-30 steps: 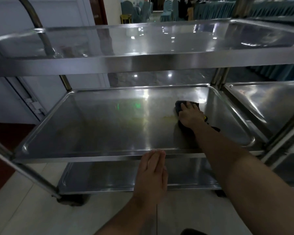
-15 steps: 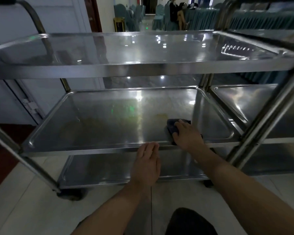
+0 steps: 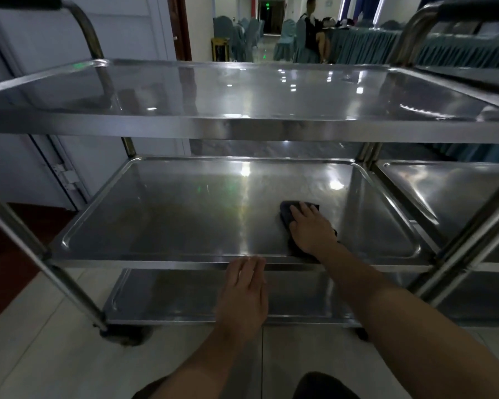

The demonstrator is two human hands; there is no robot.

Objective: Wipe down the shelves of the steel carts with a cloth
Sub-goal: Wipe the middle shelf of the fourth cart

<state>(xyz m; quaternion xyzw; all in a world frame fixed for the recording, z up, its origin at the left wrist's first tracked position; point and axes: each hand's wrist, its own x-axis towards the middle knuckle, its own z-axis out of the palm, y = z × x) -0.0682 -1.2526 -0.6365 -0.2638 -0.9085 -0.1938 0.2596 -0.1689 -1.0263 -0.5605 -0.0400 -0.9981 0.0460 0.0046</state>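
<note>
Cloth (image 3: 289, 212) is lying under the right hand (image 3: 310, 230) on the middle shelf (image 3: 185, 220), fingers pressing flat; looks soft and floppy, so palm it. Left hand (image 3: 244, 295) is resting open on the rim.

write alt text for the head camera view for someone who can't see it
A person's right hand presses a dark cloth onto the middle shelf of a three-tier steel cart, while the left hand rests with straight fingers at that shelf's front edge. A second cart stands alongside on the right.
</note>
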